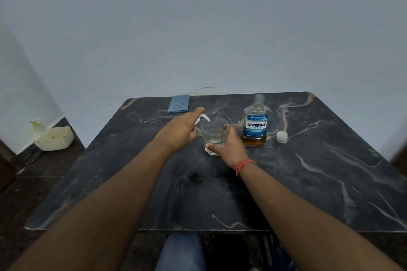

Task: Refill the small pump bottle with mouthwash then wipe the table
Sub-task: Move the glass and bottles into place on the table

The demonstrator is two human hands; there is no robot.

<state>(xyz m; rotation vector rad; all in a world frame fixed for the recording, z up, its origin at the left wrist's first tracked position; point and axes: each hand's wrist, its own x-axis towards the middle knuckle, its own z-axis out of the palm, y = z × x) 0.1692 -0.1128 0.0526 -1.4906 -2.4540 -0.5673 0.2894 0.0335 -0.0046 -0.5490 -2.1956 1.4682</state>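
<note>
Pump bottle (201, 119) sits gripped in my left hand (180, 132), nozzle aimed into the glass tumbler (214, 136) my right hand (229, 145) grips to steady; uncapped Listerine bottle (255, 125) stands just right on the tabletop (308, 171).

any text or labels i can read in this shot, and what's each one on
"LISTERINE": on the blue label of the mouthwash bottle, which stands uncapped on the table.
"COOL MINT": same label, just under the brand name.
The small white lines above the brand, the fine print below it and the volume figure at the label's foot are too small to read.
Nothing else in view carries text.
</note>
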